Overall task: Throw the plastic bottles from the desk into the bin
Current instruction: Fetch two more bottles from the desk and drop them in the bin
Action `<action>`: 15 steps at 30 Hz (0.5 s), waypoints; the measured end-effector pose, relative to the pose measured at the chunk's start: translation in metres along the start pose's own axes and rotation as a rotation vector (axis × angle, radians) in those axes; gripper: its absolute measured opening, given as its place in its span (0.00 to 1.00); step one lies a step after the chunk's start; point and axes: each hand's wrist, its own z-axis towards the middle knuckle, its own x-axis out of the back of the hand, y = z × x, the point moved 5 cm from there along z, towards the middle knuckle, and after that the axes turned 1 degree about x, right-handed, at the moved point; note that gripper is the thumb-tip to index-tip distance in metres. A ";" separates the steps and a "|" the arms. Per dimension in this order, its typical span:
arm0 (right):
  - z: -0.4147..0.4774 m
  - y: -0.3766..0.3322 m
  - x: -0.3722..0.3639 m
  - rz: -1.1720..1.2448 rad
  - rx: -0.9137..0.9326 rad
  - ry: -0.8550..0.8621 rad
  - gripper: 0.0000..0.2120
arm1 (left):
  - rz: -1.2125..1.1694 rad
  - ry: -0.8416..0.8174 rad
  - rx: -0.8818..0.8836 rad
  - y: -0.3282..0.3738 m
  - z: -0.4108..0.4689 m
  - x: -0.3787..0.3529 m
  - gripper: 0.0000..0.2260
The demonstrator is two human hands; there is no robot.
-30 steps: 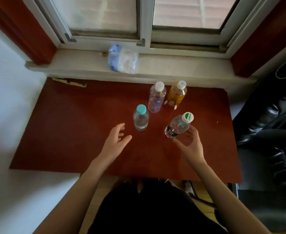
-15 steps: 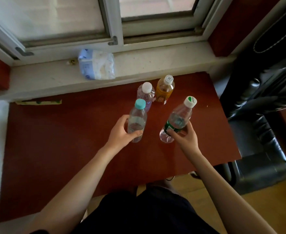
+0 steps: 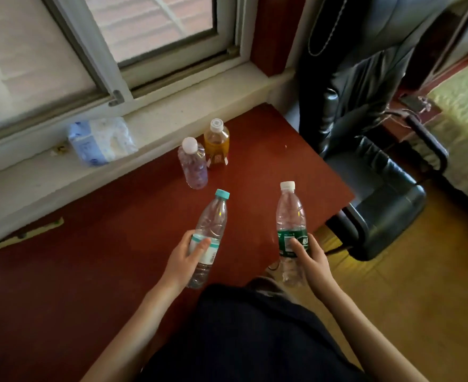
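While the head looks down, left hand: its fingers and thumb wrap tight round the blue-cap bottle. A second ago this hand was spread wide and held nothing.
Right hand: it grips the green-label bottle at the label. A second ago it was only reaching.
Blue-cap bottle: it is up off the desk now, tipped so its cap points to 1 o'clock.
Green-label bottle: it is lifted too, with its cap at 12 o'clock. Its bottom seems to hang past the desk's near edge.
Purple bottle and orange bottle: they stand side by side on the desk, at 12 o'clock from the hands. No one has touched them.
Chair: it sits at 2 o'clock, beside the desk. More of it shows than before, so the head has turned right.
Bin: it is not in sight.
What it means: two bottles are picked up, and I think they go to the bin next. Two more wait on the desk.
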 end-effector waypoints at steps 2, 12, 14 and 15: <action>-0.024 0.021 0.017 0.067 -0.037 0.088 0.14 | 0.042 -0.068 0.033 -0.012 -0.003 -0.014 0.14; -0.134 0.079 0.128 0.186 -0.076 0.566 0.18 | 0.322 -0.453 -0.048 0.028 0.018 -0.146 0.08; -0.160 0.096 0.152 0.205 -0.096 0.667 0.25 | 0.379 -0.548 -0.075 0.043 0.018 -0.187 0.14; -0.174 0.104 0.163 0.215 -0.109 0.715 0.25 | 0.414 -0.596 -0.092 0.049 0.016 -0.209 0.15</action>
